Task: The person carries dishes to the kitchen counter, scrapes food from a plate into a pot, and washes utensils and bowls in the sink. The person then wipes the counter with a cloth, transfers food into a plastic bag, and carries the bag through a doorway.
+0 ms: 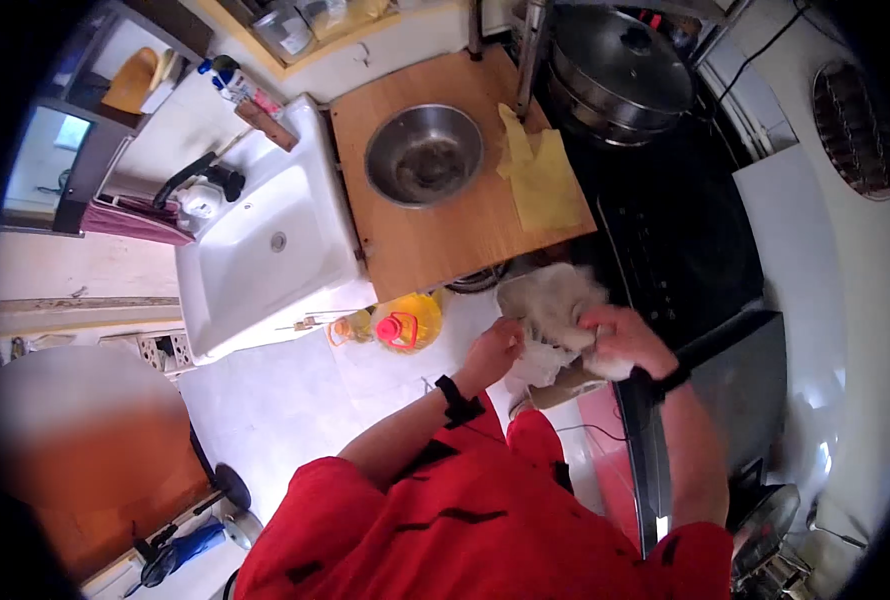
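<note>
My right hand (633, 342) is closed on a blurred, greyish-beige soft thing (555, 300), perhaps a cloth, over a tan box-like container (565, 388) on the floor side. My left hand (495, 352) is at the container's left side with its fingers bent together; whether they grip anything is hidden. Crumpled white plastic (540, 365) lies between the hands, at the container's mouth. Both wrists wear dark bands.
Above the hands is a wooden board (405, 250) with a metal bowl (390, 140) and a yellow cloth (550, 195). A white sink (255, 270) is at left, a lidded pot (620, 70) and black cooktop (700, 230) at right. A yellow oil bottle (415, 325) stands below the board.
</note>
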